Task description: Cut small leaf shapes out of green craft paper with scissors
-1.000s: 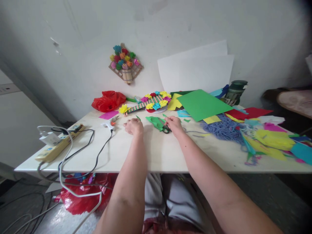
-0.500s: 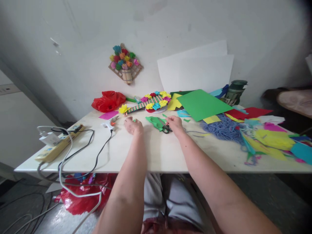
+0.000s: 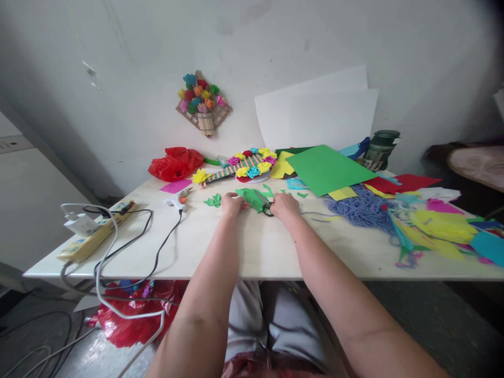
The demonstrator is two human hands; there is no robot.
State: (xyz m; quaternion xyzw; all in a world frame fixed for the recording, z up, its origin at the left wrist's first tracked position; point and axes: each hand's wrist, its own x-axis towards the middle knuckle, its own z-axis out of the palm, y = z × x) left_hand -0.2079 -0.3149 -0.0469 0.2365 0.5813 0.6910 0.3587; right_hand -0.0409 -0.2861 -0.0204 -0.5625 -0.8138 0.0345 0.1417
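Green paper pieces [image 3: 252, 197] lie on the table in front of me, with scissors [image 3: 268, 209] on top of them. My right hand [image 3: 285, 205] is closed at the black scissor handles. At the left edge of the green paper is my left hand [image 3: 233, 203], its fingers curled against it; the fingertips are partly blurred. Just left of that hand sits a small group of cut green paper leaves [image 3: 213, 200]. Small green scraps [image 3: 302, 195] lie beyond my right hand.
A glue gun [image 3: 176, 201] and a power strip [image 3: 98, 231] with cables lie left. Behind my hands is a flower-trimmed woven piece [image 3: 226, 170]. To the right are a green sheet [image 3: 331, 168], blue yarn [image 3: 356, 210] and colored paper. A jar [image 3: 380, 149] stands behind.
My left hand has moved right from the cut leaves to the green paper, uncovering the leaves. My right hand has shifted slightly and closed at the scissor handles.
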